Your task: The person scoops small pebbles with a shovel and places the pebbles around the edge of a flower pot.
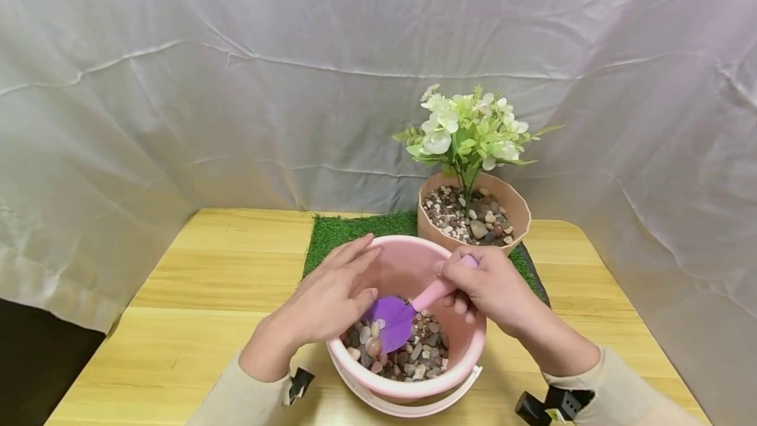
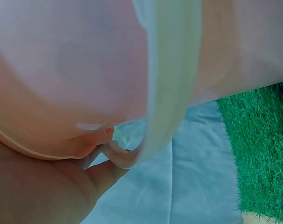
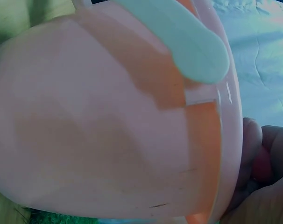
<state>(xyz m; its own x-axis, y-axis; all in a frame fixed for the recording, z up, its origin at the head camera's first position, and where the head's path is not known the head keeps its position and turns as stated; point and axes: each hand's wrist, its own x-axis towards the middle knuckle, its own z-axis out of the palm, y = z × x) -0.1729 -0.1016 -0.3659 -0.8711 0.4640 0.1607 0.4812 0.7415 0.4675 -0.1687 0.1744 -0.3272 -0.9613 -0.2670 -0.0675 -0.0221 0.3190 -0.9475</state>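
Observation:
A pink bucket (image 1: 409, 386) with pebbles (image 1: 416, 352) in its bottom stands near the front of the table. Over its right rim, my right hand (image 1: 493, 288) grips the pink handle of a toy shovel (image 1: 395, 324). The purple blade is down inside the bucket, among the pebbles, with several larger ones at its left edge. My left hand (image 1: 331, 291) rests at the bucket's left rim, fingers extended along it and thumb over the opening. In the left wrist view the bucket's pale carrying handle (image 2: 172, 70) crosses close by this hand (image 2: 43, 186).
Behind the bucket stands a peach flowerpot (image 1: 434, 229) of stones with white artificial flowers (image 1: 470, 127). Green artificial turf (image 1: 337, 235) lies beneath it on the wooden table (image 1: 225, 281). Grey cloth (image 1: 296, 117) hangs along the back and sides.

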